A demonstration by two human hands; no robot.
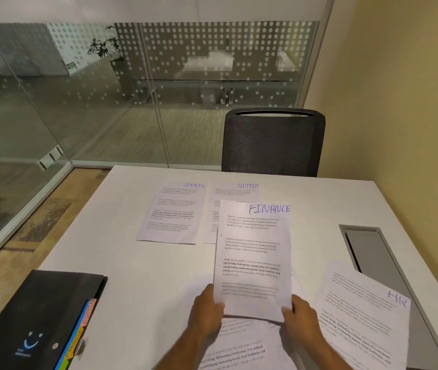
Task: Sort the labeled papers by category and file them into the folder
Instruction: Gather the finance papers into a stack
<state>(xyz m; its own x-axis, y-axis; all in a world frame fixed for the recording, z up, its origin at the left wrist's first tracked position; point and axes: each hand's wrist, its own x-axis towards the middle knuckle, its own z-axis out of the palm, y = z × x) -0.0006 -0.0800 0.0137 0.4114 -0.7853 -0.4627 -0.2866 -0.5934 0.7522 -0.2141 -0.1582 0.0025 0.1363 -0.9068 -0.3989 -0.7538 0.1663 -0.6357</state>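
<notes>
- I see both hands holding one white printed sheet headed FINANCE in blue handwriting (253,256), lifted off the white rectangular table (319,206) and tilted up toward the camera.
- Left hand (207,312): thumb over the front of the sheet's lower left corner, fingers curled behind it; it pinches the FINANCE sheet.
- Right hand (302,320): thumb on the front at the lower right corner, fingers behind; it pinches the same sheet.
- White printed sheet headed SPORTS (172,212) lies flat on the far middle of the table.
- White printed sheet headed ADMIN (235,192) lies just right of the SPORTS sheet; its lower part is hidden behind the held FINANCE sheet.
- White printed sheet headed HR (364,316) lies skewed on the right side of the table, near the right hand, its upper corner reaching over the grey recessed cable hatch (367,252).
- More printed white paper (239,348) lies on the table beneath the hands; I cannot read its heading.
- Black expanding file folder with coloured index tabs (33,324) sits at the near left corner of the table, well apart from the sheets, tabs facing right.
- Dark grey mesh-backed office chair (273,142) stands at the far edge of the table.
</notes>
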